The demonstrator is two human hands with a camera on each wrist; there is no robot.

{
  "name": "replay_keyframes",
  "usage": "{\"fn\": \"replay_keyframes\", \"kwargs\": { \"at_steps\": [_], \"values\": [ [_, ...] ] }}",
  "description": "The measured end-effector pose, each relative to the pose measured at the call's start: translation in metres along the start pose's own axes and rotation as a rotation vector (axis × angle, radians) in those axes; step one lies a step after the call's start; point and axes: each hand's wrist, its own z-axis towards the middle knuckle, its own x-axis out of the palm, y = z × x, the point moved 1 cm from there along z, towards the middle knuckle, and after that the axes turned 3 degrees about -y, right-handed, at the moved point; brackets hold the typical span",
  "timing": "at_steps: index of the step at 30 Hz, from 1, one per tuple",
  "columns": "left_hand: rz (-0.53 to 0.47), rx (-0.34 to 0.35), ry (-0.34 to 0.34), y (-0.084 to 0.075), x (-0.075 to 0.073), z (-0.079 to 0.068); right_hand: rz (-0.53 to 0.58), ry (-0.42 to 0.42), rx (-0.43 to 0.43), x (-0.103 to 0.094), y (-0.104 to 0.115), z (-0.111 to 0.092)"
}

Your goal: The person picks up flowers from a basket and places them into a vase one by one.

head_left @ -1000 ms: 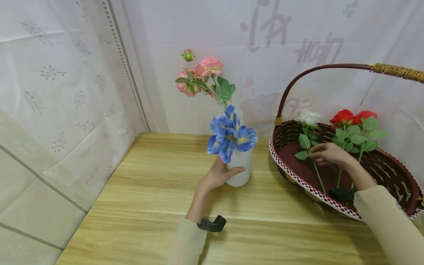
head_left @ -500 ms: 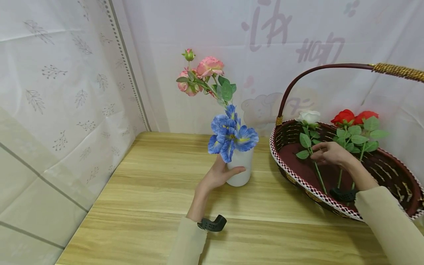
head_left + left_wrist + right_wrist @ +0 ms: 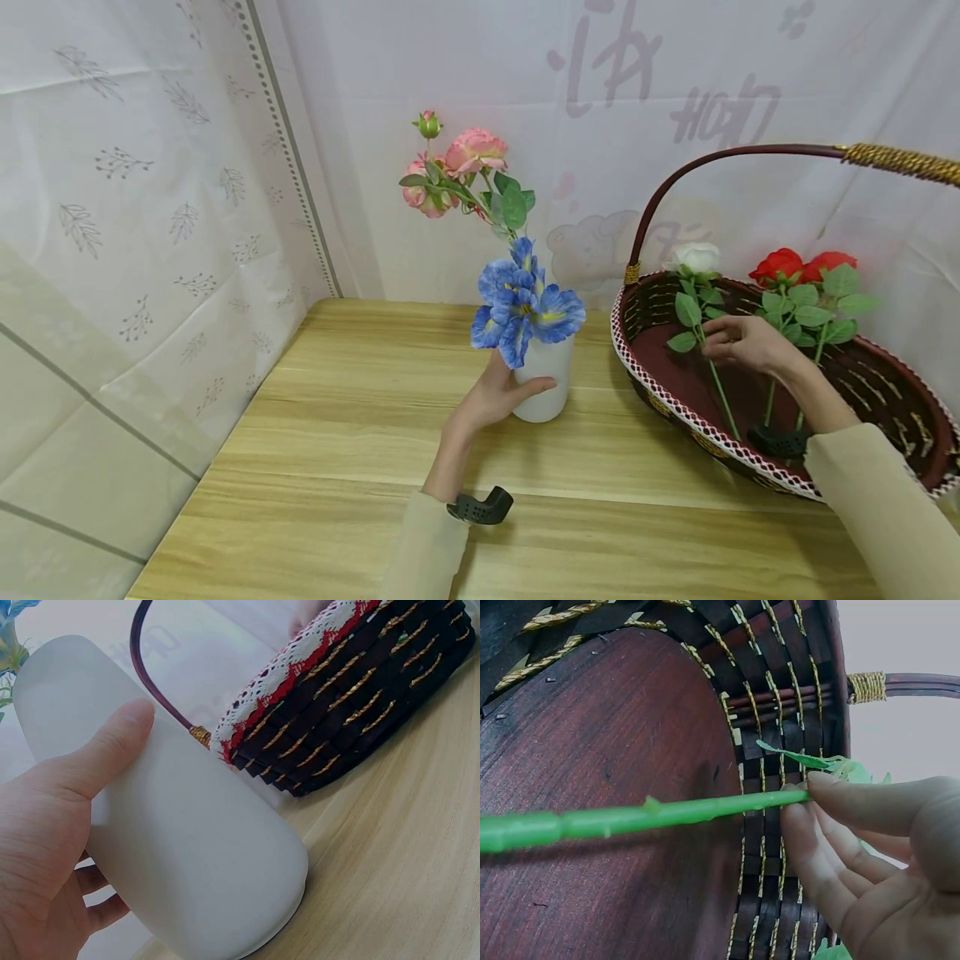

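My left hand (image 3: 487, 398) grips a white vase (image 3: 187, 832) standing on the table, thumb across its near side and fingers wrapped behind. Out of the vase rise a blue iris (image 3: 521, 304) and a stem of pink flowers (image 3: 475, 152) that leans left. Inside the basket, my right hand (image 3: 752, 343) pinches the green stem of a white rose (image 3: 696, 258) between thumb and fingers, just below its leaves. In the right wrist view the stem (image 3: 645, 816) runs left from the fingertips over the dark red basket floor.
The dark woven basket (image 3: 667, 408) with white and red trim takes up the table's right side; its tall handle (image 3: 742, 151) arches above. Two red roses (image 3: 776, 267) lie in it beyond my right hand. A printed cloth (image 3: 360, 75) hangs behind the wooden table (image 3: 322, 467).
The white rose's bloom and leaves have shifted slightly left and up in the right hand's pinch. The left hand and vase stay as they were.
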Motion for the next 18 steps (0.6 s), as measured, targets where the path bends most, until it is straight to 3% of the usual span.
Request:
{"fn": "replay_keyframes", "kwargs": {
  "at_steps": [12, 18],
  "values": [
    [0.023, -0.103, -0.012, -0.006, 0.001, -0.002, 0.010, -0.096, -0.003, -0.008, 0.008, -0.002],
    [0.031, -0.100, -0.010, -0.005, 0.001, -0.002, 0.033, -0.190, -0.011, -0.013, 0.017, -0.007]
  ]
}}
